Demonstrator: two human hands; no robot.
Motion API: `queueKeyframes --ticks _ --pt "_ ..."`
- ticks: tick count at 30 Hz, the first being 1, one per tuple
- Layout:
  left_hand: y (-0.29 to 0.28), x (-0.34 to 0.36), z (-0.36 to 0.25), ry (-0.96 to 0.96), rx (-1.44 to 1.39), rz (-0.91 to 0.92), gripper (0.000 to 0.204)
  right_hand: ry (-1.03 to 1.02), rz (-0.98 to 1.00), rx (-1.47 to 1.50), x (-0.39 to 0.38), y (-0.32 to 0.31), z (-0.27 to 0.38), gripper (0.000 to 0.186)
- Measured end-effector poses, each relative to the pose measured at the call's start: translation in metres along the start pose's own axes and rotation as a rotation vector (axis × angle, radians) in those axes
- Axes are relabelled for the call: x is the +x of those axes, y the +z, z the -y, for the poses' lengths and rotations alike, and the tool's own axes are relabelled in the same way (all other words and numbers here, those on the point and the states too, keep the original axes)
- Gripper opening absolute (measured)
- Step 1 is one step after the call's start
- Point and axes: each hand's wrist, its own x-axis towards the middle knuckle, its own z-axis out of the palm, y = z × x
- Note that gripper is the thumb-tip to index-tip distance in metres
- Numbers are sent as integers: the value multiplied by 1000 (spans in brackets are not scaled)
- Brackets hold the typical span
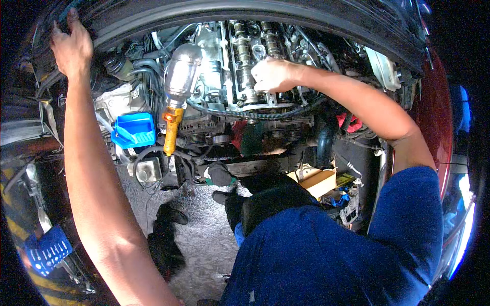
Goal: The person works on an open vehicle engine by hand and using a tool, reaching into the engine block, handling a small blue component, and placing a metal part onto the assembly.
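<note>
Atop the cylinder head [229,71], a camshaft [271,45] is partly hidden by the curled right hand [275,75]; whether anything is held cannot be told. Left of it, the hood [229,11] is touched by the spread left hand [73,48].

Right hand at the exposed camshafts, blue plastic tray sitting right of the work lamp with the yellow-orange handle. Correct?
Not quite: in the head view, the blue plastic tray sits left of the work lamp with the yellow-orange handle, not right of it. The right hand is indeed at the exposed camshafts.
</note>
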Motion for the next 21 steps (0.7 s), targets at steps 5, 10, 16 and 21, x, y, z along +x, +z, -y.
queueKeyframes --ticks 5,10,16,21 --pt "2 -1 14 27 -11 12 86 86 -252 332 -23 22 2 26" --pt "7 5 13 21 81 37 85 114 -334 345 -41 15 20 21" --pt "6 13 33 159 105 35 82 233 -272 358 -64 1 -7 24" --pt "7 10 24 172 20 18 76 387 -179 422 -76 22 1 26"
